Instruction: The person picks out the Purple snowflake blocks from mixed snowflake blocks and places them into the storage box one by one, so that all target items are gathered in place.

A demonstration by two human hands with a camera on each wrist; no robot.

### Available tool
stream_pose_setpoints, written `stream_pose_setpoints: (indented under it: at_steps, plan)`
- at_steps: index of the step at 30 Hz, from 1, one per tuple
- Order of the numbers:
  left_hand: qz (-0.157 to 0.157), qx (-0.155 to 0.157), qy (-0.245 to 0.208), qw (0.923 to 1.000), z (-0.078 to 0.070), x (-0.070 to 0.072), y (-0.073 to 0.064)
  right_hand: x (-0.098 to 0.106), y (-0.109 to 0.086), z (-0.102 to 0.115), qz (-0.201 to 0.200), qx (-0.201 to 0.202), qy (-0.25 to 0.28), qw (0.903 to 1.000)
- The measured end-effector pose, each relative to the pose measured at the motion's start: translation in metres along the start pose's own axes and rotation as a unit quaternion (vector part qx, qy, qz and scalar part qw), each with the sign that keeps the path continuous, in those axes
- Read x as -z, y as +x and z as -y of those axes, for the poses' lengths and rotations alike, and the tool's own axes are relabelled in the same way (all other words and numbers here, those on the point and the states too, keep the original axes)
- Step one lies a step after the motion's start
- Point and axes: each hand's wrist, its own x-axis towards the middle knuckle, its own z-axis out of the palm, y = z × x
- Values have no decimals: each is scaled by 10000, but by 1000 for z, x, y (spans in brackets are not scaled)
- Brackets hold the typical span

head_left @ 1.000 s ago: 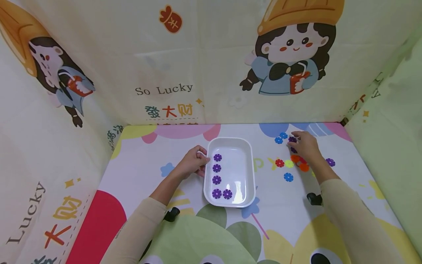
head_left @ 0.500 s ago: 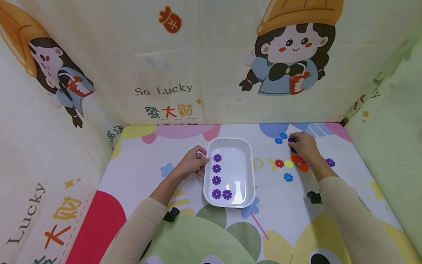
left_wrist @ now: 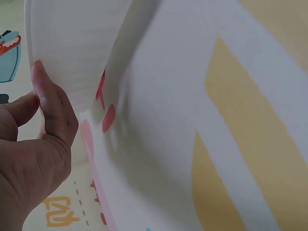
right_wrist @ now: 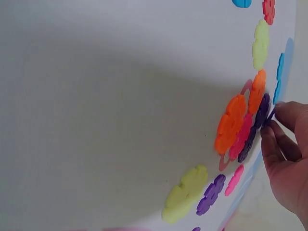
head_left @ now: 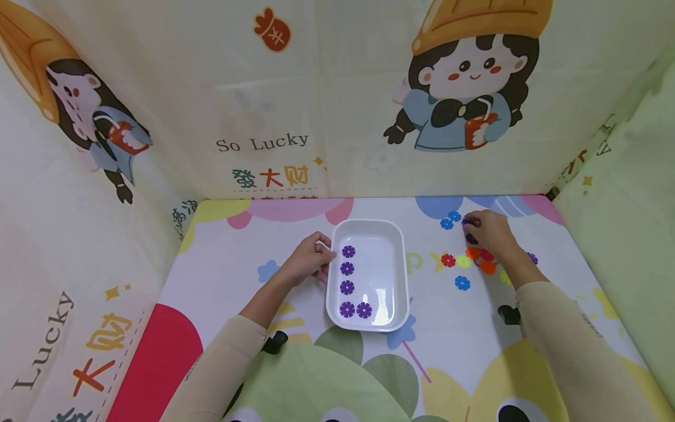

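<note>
My left hand (head_left: 308, 258) grips the left rim of a white tray (head_left: 382, 252), thumb on the rim and fingers curled beneath, as the left wrist view shows. The tray holds several purple flower-shaped discs (head_left: 347, 268), most in a column along its left side, with one beside the lowest. At the back right, my right hand (head_left: 493, 231) pinches a dark purple disc (right_wrist: 271, 115) between thumb and fingertips. Just under that hand lies another dark purple disc (head_left: 471, 239). Orange discs (right_wrist: 231, 124) and a pink disc (right_wrist: 242, 137) lie close to it.
Blue discs (head_left: 453, 216) lie left of the right hand. A red disc (head_left: 448, 260), a yellow-green disc (head_left: 463, 261) and a lone blue disc (head_left: 462, 283) lie nearer the tray. My right forearm partly covers a purple disc (head_left: 532, 258). A printed cloth wall (head_left: 348, 117) stands behind the table.
My right forearm has shifted slightly to the right, and the purple disc in the fingers now shows less of its face. The left hand and tray stay put.
</note>
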Motion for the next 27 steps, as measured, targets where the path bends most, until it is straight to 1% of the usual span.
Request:
stream_pose_setpoints:
  at_steps: [3, 5, 14, 19, 27]
  plan:
    - [51, -76, -61, 9999, 0, 1, 0, 2, 0, 1, 37, 105, 30, 9999]
    - [50, -73, -31, 10000, 0, 2, 0, 2, 0, 1, 19, 103, 18, 9999]
    - [56, -36, -33, 10000, -1, 1, 0, 3, -1, 3, -335, 84, -176, 9992]
    - [58, -42, -12, 10000, -2, 0, -1, 3, 0, -1, -412, -17, -260, 9988]
    - [32, -6, 11, 10000, -2, 0, -1, 1, 1, -4, -530, -72, -36, 9986]
